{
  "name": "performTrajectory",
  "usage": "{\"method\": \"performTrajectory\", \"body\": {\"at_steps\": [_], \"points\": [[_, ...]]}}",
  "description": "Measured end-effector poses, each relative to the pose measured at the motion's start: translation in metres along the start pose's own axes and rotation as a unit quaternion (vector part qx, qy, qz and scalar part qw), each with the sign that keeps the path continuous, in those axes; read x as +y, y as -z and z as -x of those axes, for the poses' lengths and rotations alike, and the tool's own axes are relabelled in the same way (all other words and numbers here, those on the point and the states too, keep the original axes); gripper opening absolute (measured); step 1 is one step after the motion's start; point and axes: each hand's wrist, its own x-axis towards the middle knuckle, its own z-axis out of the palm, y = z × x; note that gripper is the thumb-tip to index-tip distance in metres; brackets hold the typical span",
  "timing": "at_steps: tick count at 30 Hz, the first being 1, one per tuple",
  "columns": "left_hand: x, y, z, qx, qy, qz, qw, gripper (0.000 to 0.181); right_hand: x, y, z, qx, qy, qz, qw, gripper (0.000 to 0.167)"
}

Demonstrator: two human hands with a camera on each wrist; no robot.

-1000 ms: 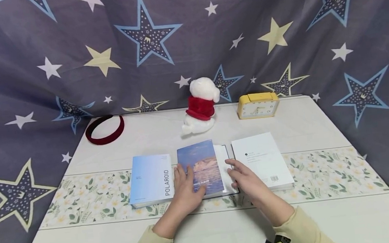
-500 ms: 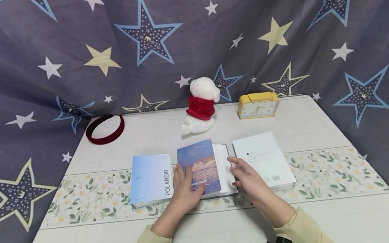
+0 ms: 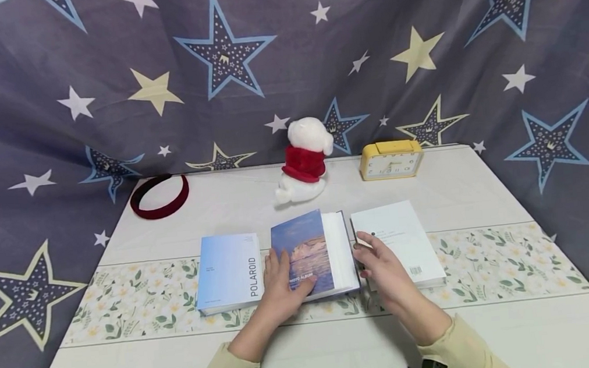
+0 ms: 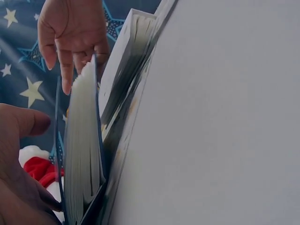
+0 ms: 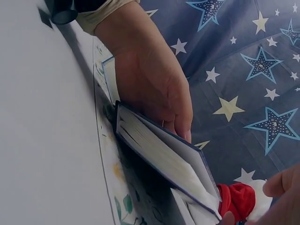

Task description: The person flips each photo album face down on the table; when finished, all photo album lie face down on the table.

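In the head view, my left hand (image 3: 280, 286) rests on the blue cover of a photo album (image 3: 306, 235) with a sea picture. Its fingers lie along the album's left side and the thumb reaches across the lower cover. The cover stands slightly apart from the white pages (image 3: 339, 250), which show at the right. My right hand (image 3: 388, 266) is just past the album's right edge, over the left side of a white book (image 3: 401, 239), fingers loosely bent. In the left wrist view the album (image 4: 82, 145) stands between both hands, its cover raised off the pages.
Left of the album lies a pale blue POLAROID album (image 3: 228, 271). Behind are a dark red headband (image 3: 162, 210), a white plush toy (image 3: 303, 160) in red clothing and a yellow clock (image 3: 391, 160). A star-patterned cloth (image 3: 284, 62) hangs at the back.
My right hand has moved slightly right, off the photo album's page edge. More of the white pages now shows, with the right side raised. The white book shifted slightly right, then back.
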Motion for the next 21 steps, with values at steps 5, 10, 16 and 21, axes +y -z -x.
{"method": "performTrajectory", "body": {"at_steps": [5,10,16,21], "points": [[-0.001,-0.003,0.001,0.004,-0.002,0.021,0.9998,0.092,-0.002,-0.001,0.003,-0.017,0.002,0.004,0.9998,0.057],[0.002,-0.007,0.002,0.009,-0.008,0.045,0.9989,0.091,-0.001,-0.005,0.006,-0.055,0.006,-0.004,0.9985,0.057],[0.008,-0.009,0.001,0.003,-0.010,0.055,0.9984,0.091,0.002,-0.006,0.007,-0.074,0.025,-0.027,0.9966,0.057],[0.013,-0.007,0.000,-0.033,0.008,0.095,0.9949,0.093,0.003,-0.006,0.008,-0.090,0.047,-0.016,0.9947,0.054]]}}
